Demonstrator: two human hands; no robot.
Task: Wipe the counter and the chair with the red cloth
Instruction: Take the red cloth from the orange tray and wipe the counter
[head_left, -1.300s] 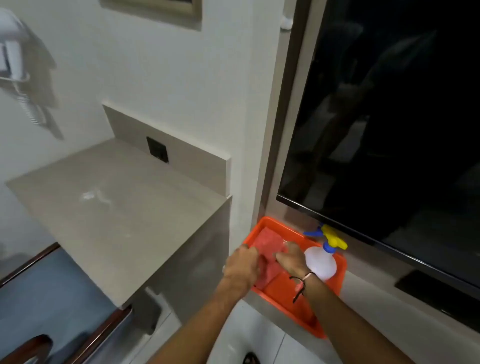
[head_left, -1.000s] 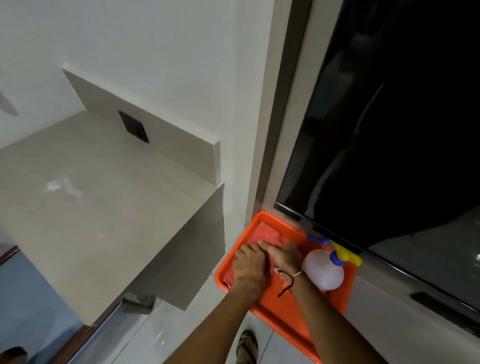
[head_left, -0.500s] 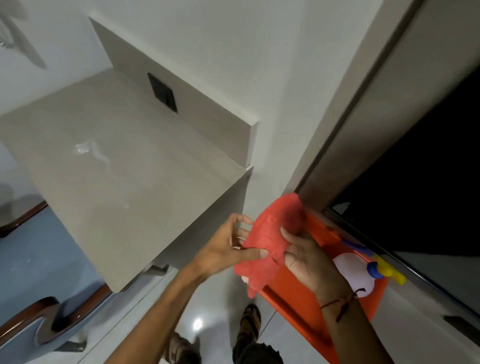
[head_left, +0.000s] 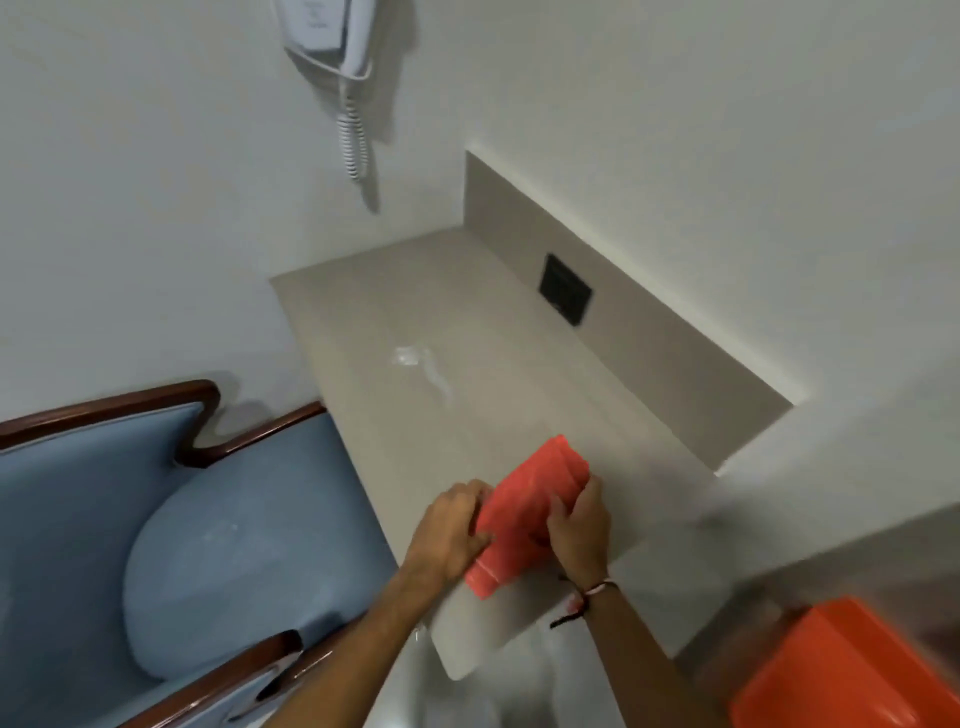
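The red cloth (head_left: 524, 512), folded into a flat oblong, lies over the near part of the beige counter (head_left: 467, 384). My left hand (head_left: 452, 525) grips its left edge and my right hand (head_left: 579, 525) grips its right edge. A pale wet-looking smear (head_left: 415, 361) marks the counter's middle. The chair (head_left: 218, 551), blue upholstery with a dark wooden frame, stands to the left of the counter, with its seat below counter level.
An orange tray (head_left: 852, 670) sits at the lower right. A black socket plate (head_left: 565, 289) is set in the counter's backsplash. A white wall phone (head_left: 332, 47) with a coiled cord hangs above the counter's far end.
Both hands lifted the red cloth out of the orange tray and carried it left onto the counter. The view swung left, so the TV and spray bottle left the frame and the chair came in.
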